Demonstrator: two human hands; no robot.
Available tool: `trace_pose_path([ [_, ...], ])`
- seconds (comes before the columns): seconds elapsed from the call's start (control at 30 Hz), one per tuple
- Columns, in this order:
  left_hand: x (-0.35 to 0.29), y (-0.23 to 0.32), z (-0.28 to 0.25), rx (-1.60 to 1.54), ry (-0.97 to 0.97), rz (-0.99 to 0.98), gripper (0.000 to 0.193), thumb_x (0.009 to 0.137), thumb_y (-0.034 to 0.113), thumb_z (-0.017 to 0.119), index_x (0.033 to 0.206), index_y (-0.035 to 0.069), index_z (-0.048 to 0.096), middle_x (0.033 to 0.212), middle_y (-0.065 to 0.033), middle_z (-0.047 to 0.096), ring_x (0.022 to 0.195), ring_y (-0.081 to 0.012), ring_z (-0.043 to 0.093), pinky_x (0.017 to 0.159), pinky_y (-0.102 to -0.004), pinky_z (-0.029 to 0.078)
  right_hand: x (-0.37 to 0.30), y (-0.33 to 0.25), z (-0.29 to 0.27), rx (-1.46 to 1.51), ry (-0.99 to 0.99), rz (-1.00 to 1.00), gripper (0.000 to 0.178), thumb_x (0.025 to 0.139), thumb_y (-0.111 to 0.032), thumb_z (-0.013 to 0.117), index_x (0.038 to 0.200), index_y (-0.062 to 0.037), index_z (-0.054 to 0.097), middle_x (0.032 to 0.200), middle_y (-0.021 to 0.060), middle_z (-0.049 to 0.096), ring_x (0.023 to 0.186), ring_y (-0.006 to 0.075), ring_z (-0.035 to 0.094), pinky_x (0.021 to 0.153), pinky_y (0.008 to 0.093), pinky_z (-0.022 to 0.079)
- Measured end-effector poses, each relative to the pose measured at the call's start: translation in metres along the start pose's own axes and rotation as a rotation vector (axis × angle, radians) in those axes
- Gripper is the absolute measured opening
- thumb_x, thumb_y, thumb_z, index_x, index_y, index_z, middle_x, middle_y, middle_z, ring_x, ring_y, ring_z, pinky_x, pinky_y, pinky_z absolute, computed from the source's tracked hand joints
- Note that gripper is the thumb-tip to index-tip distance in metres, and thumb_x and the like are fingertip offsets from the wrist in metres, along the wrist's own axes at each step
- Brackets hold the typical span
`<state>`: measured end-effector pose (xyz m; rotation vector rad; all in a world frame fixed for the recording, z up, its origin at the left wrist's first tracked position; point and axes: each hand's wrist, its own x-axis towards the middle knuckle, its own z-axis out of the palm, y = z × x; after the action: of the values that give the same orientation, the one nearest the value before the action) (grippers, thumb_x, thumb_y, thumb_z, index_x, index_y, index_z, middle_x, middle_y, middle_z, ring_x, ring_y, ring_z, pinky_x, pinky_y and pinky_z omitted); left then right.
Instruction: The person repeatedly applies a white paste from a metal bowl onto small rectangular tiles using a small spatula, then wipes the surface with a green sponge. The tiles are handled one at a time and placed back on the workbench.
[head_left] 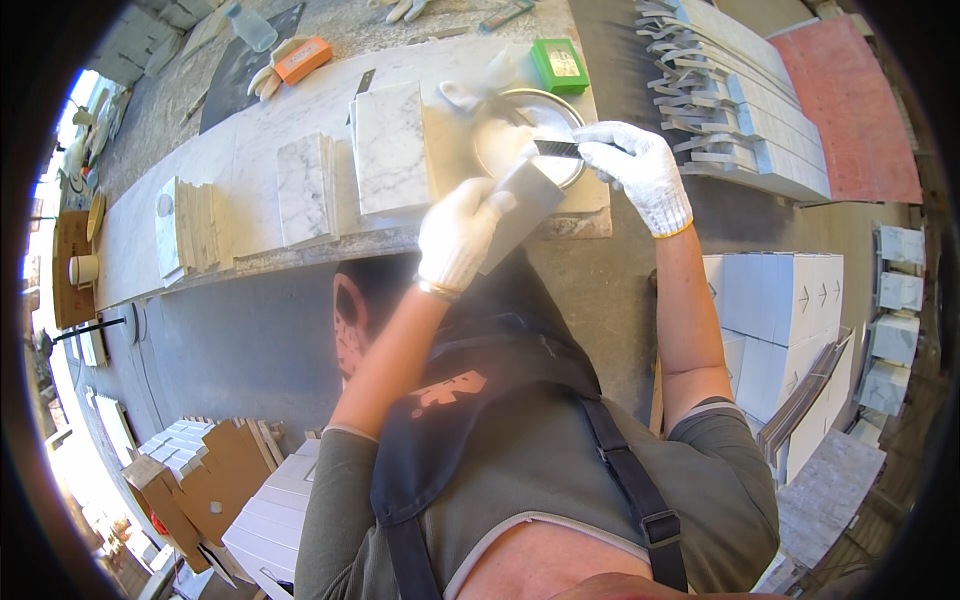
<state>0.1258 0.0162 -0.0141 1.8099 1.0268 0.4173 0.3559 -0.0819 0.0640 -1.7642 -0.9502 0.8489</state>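
My left hand (457, 235), in a white knit glove, is closed round one edge of a flat grey tile (527, 206), held tilted in front of the bench. In a matching glove, my right hand (637, 172) pinches a small dark flat tool (556, 149), perhaps a brush; its exact kind cannot be made out. The tool's far end is at the tile's upper corner. Beneath both hands sits a round tin (484, 150) with whitish contents, partly covered by the tile and the tool.
Stacked marble tiles (390, 150) stand on the bench (245, 245) to the left. A green box (559, 66), an orange box (303, 60) and a clear bottle (251, 27) lie farther back. White cartons (780, 300) stand at right, a cardboard box (215, 485) at lower left.
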Motion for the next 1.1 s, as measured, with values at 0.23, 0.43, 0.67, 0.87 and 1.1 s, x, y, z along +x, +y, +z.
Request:
trace_pose_path([
  [0.23, 0.0, 0.001, -0.001, -0.047, -0.013, -0.031, 0.041, 0.097, 0.036, 0.072, 0.12, 0.002, 0.073, 0.103, -0.0134, 0.078, 0.093, -0.0184, 0.072, 0.088, -0.0312, 0.054, 0.001, 0.001, 0.002, -0.016, -0.016, -0.078, 0.022, 0.095, -0.012, 0.075, 0.116, -0.0053, 0.079, 0.084, -0.0024, 0.07, 0.068, 0.0026, 0.055, 0.059, 0.0198, 0.042],
  [0.43, 0.0, 0.002, -0.002, -0.079, -0.016, -0.039, 0.04, 0.097, 0.035, 0.072, 0.12, 0.002, 0.073, 0.102, -0.0119, 0.078, 0.092, -0.0162, 0.071, 0.087, -0.0305, 0.054, 0.005, 0.005, -0.002, -0.075, 0.028, -0.12, 0.022, 0.095, -0.011, 0.075, 0.115, -0.0033, 0.079, 0.089, -0.0017, 0.073, 0.075, 0.0052, 0.061, 0.065, 0.0226, 0.048],
  [0.67, 0.002, -0.001, -0.002, -0.184, -0.044, -0.064, 0.038, 0.098, 0.031, 0.072, 0.12, -0.001, 0.073, 0.101, -0.0077, 0.077, 0.09, -0.0121, 0.067, 0.085, -0.0286, 0.053, 0.028, 0.019, 0.005, -0.727, 0.043, -0.196, 0.025, 0.095, -0.027, 0.071, 0.115, -0.0143, 0.08, 0.109, 0.0086, 0.077, 0.1, 0.0269, 0.073, 0.087, 0.0377, 0.057],
  [0.87, 0.003, -0.006, 0.0, -0.27, -0.073, -0.099, 0.047, 0.096, 0.045, 0.068, 0.118, 0.004, 0.074, 0.097, -0.0167, 0.076, 0.087, -0.0263, 0.071, 0.083, -0.0366, 0.054, 0.062, 0.003, 0.008, -1.032, 0.128, -0.181, 0.042, 0.091, -0.055, 0.066, 0.119, -0.0259, 0.078, 0.115, 0.0088, 0.074, 0.107, 0.0326, 0.07, 0.094, 0.0471, 0.056],
  [1.1, 0.003, -0.001, -0.004, -0.259, -0.098, -0.116, 0.046, 0.095, 0.045, 0.067, 0.115, 0.005, 0.075, 0.094, -0.0156, 0.075, 0.086, -0.0245, 0.07, 0.081, -0.0361, 0.053, 0.15, -0.005, 0.032, -0.988, 0.121, -0.253, 0.044, 0.086, -0.051, 0.072, 0.119, -0.0223, 0.077, 0.135, 0.0054, 0.067, 0.125, 0.0315, 0.062, 0.104, 0.0444, 0.052],
])
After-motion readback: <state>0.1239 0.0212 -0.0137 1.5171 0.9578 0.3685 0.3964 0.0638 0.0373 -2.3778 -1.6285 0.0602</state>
